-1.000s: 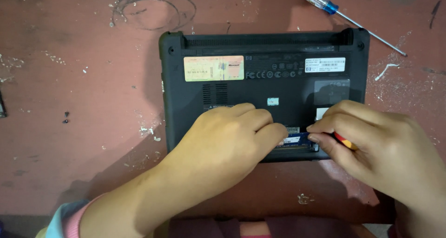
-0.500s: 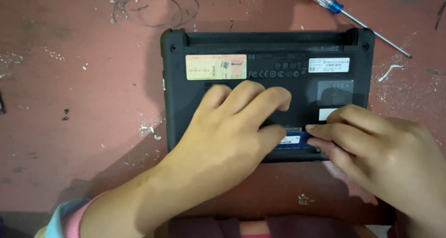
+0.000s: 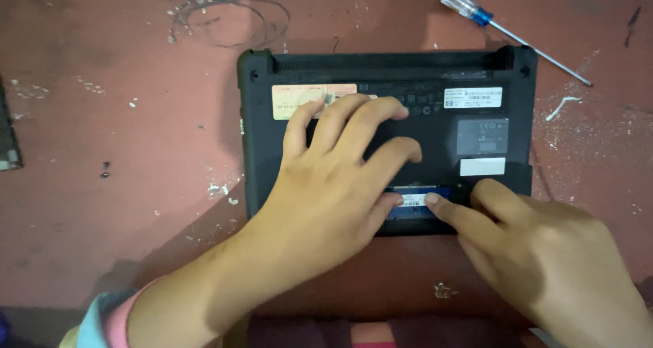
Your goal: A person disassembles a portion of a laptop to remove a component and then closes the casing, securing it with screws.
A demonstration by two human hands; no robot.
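A small black laptop (image 3: 476, 76) lies upside down on a reddish worn table. Near its front edge an open slot shows a blue memory module (image 3: 416, 202) with a white label. My left hand (image 3: 333, 185) lies flat on the laptop's underside, fingers spread, thumb tip touching the module's left end. My right hand (image 3: 537, 253) rests at the front right, its index fingertip pressing the module's right end. Whether the right hand holds anything underneath is hidden.
A screwdriver (image 3: 503, 30) with a clear and blue handle lies beyond the laptop's far right corner. A loop of thin wire (image 3: 228, 22) lies at the far left. A dark flat object (image 3: 8, 137) pokes in at the left edge. White flecks dot the table.
My left hand has opened from curled to flat and slid farther up the laptop's underside. The right hand's fingers have straightened onto the module, and the red thing it held no longer shows.
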